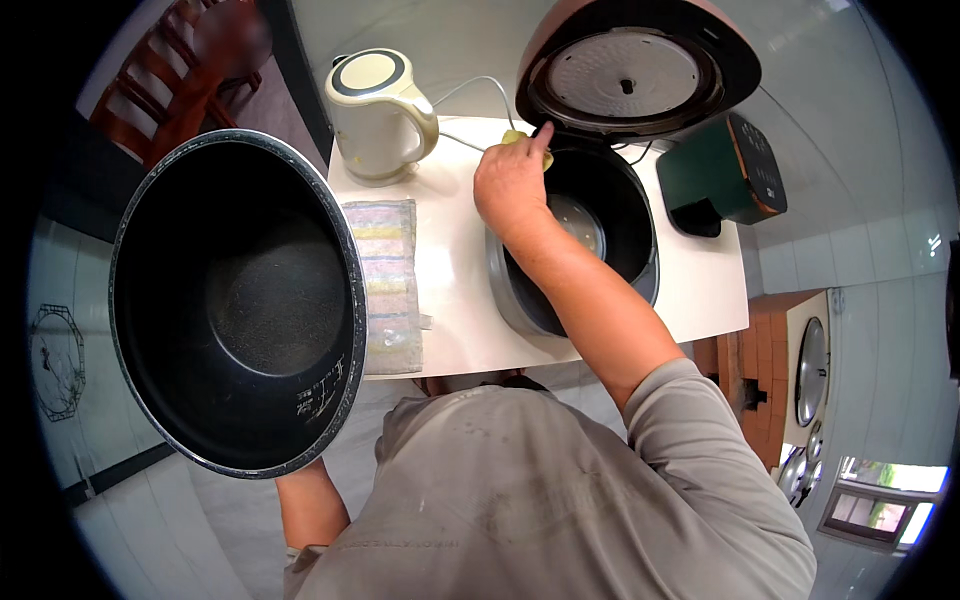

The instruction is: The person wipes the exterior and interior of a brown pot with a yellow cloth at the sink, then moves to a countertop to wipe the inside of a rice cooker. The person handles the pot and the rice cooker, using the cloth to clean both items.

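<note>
My right hand [514, 176] grips a yellow cloth or sponge [514, 137] at the back left rim of a rice cooker body [517, 304]. One finger points up near the hinge of its raised lid [626, 75]. The cooker's round heating plate shows inside, with small specks on it. On the left, a black inner pot [277, 292] is held up off the table, its mouth tilted towards the camera. My left forearm runs up behind the pot; the left hand itself is hidden by it.
A cream electric kettle [375, 120] stands at the table's back left, with a white cord beside it. A striped cloth [386, 285] lies left on the white table [450, 345]. A green appliance [709, 176] stands at the right. Wooden chairs [180, 82] are beyond.
</note>
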A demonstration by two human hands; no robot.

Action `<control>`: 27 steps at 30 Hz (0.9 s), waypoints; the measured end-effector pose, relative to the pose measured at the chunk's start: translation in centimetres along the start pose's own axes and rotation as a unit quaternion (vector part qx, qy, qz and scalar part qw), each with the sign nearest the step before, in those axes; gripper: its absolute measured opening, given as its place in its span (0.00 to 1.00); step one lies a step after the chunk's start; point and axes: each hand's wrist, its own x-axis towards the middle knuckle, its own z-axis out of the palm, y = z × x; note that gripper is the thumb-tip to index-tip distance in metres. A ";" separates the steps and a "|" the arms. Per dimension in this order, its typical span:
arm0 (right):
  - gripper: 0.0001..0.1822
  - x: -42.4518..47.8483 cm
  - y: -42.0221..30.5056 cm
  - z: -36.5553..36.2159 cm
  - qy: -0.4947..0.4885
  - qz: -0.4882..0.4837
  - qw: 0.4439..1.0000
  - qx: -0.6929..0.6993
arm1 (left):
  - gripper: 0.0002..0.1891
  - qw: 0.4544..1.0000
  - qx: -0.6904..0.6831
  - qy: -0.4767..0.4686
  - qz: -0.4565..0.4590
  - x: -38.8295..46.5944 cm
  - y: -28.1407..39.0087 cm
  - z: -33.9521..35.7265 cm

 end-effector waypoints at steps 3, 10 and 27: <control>0.16 0.0 -0.8 0.3 0.012 -0.020 0.999 -0.034 | 0.37 1.000 0.004 -0.004 -0.003 0.2 0.3 0.1; 0.16 0.1 -1.3 -0.3 0.007 -0.063 0.997 -0.038 | 0.37 1.000 0.012 -0.010 -0.003 0.9 1.0 0.5; 0.15 0.9 1.0 -1.5 -0.052 -0.167 0.985 -0.003 | 0.37 1.000 0.012 -0.012 0.004 1.2 2.7 -0.4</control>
